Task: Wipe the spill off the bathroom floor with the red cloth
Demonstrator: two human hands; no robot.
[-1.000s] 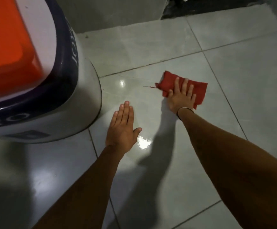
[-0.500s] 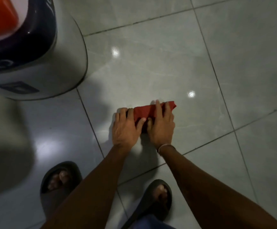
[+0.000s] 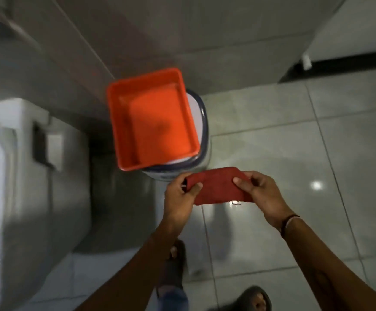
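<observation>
The red cloth (image 3: 217, 187) is folded into a strip and held up in the air, well above the grey tiled floor (image 3: 294, 135). My left hand (image 3: 180, 194) pinches its left end between thumb and fingers. My right hand (image 3: 261, 194) grips its right end, a dark band on that wrist. A loose thread hangs from the cloth's lower edge. I cannot make out a spill on the tiles; only bright light reflections show.
An orange rectangular tub (image 3: 151, 120) rests on a white bucket with a dark rim (image 3: 202, 140) just beyond the cloth. A white toilet (image 3: 14, 176) fills the left side. My feet in dark sandals (image 3: 254, 297) stand at the bottom. Walls rise behind.
Both hands lifted the folded cloth off the floor and now hold it in the air. The view rose from near the floor to standing height, showing the tub, bucket and toilet.
</observation>
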